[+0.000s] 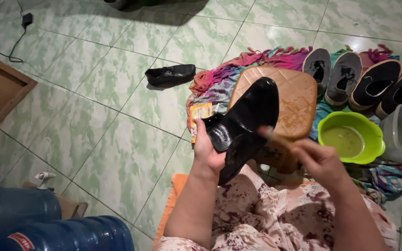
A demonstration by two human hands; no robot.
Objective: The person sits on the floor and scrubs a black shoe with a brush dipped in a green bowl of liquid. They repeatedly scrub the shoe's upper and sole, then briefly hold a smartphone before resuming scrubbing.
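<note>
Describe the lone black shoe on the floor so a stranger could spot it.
Start at the wooden stool on the striped cloth. Left of the cloth's fringe, on bare green tiles, lies a single black shoe. Unlike the row of shoes behind the stool, it lies alone.

The black shoe (245, 118), gripped by the left hand (206, 151), has a wet-looking, high-gloss leather finish, while the stool (298, 100) beneath it is brown with a quilted, slightly shiny top. At 3 o'clock from the shoe, the green bowl (371, 135) is smooth glossy plastic; at 12 o'clock lies fringed woven cloth (238, 65). The floor tiles (117, 130) are glazed, marbled green.
</note>
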